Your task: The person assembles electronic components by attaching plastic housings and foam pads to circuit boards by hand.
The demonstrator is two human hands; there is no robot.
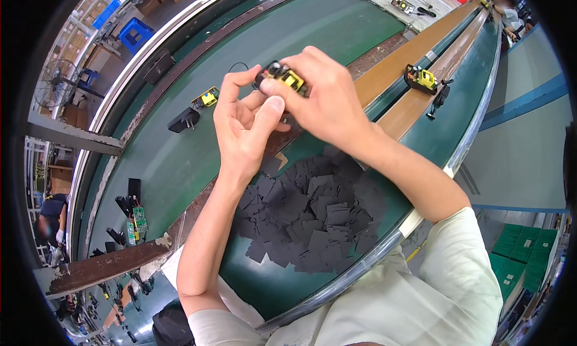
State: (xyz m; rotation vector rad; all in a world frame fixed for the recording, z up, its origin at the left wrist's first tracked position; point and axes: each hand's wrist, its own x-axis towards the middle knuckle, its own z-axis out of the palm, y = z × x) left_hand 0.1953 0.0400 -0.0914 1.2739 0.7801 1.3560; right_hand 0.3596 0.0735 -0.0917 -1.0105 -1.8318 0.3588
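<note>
Pale sleeve (463, 256) nearest. Beyond black-sheet pile (318, 220): right hand (324, 100) pinches yellow-black circuit assembly (293, 80); left hand (243, 124) half-curled, index fingertip at its edge. Risk: slack pinch could drop assembly toward pile, damaging it.

A yellow-and-black circuit assembly (291, 78) sits between both hands (324, 97).

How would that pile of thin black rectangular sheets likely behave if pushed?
The black sheet pile would probably slide and spread, since its pieces overlap loosely. Each looks thin, so likely light; their mostly flat lie suggests moderate stiffness.
</note>
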